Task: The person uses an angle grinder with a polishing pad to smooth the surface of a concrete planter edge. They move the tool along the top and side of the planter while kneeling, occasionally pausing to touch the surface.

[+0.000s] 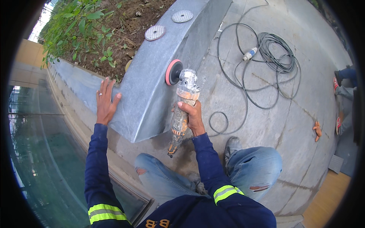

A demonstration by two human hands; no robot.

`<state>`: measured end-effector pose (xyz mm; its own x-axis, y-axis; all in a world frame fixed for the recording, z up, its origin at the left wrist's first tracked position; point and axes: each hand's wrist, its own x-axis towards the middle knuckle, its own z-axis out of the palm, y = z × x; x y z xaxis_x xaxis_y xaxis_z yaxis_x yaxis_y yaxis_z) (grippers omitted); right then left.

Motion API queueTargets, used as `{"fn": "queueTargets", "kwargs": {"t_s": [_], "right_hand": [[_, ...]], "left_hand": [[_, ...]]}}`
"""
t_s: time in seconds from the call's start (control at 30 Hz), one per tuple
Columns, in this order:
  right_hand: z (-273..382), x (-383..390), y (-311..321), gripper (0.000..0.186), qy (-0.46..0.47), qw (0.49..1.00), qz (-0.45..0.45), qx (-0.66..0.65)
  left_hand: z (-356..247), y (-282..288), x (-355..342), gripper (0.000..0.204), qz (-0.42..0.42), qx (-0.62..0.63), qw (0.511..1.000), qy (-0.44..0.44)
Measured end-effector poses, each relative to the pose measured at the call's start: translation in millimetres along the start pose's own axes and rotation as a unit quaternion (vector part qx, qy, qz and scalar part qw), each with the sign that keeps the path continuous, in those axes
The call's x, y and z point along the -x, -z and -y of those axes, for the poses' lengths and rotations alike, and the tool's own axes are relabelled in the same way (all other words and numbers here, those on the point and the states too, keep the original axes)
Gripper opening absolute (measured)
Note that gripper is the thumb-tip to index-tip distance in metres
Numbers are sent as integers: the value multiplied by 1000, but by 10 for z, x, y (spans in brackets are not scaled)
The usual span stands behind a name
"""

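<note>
My right hand point(192, 115) is wrapped round the dusty orange-and-grey body of an angle grinder point(180, 121). At the grinder's head, a black backing pad with a pink-red rim point(174, 72) stands on edge close to the side of a grey stone planter wall point(161, 68); whether it touches is unclear. My left hand point(106, 99) lies flat with fingers spread on the wall's top near the corner, a ring on one finger. Two round, patterned polishing pads rest on the wall's top farther off: a reddish-edged one point(155, 33) and a whitish one point(182, 16).
A coiled dark cable point(279, 53) with a blue-and-white plug connector point(249, 54) lies on the paved floor at right. Green plants point(81, 28) grow in soil behind the wall. Glass panels point(45, 152) run along the left. An orange glove point(317, 131) and another person's legs point(346, 95) appear far right.
</note>
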<state>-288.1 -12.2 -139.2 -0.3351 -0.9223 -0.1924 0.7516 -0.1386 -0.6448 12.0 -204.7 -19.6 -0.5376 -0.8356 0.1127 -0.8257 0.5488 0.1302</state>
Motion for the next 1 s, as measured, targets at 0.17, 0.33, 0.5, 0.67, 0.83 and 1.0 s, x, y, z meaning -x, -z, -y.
{"fn": "queueTargets", "kwargs": {"t_s": [0.17,0.33,0.5,0.67,0.83,1.0], "right_hand": [[191,-240,18,49,17,1000,-8,18],[108,-163,81,48,6,1000,-6,17],[114,-129,-23,50,15,1000,-6,23],[191,-316,78,48,26,999,-21,36],[19,-118,130,51,17,999,-15,47],[226,-302,25,53,22,999,2,34]], "left_hand": [[-11,-1,-19,77,-8,-3,1000,-6],[-10,-30,-28,77,-15,-4,1000,-3],[-17,5,5,77,-15,-11,1000,-1],[-13,-8,-19,77,-14,-9,1000,5],[-17,-14,-26,77,-12,-15,1000,7],[12,-21,-14,79,-15,-4,1000,4]]}}
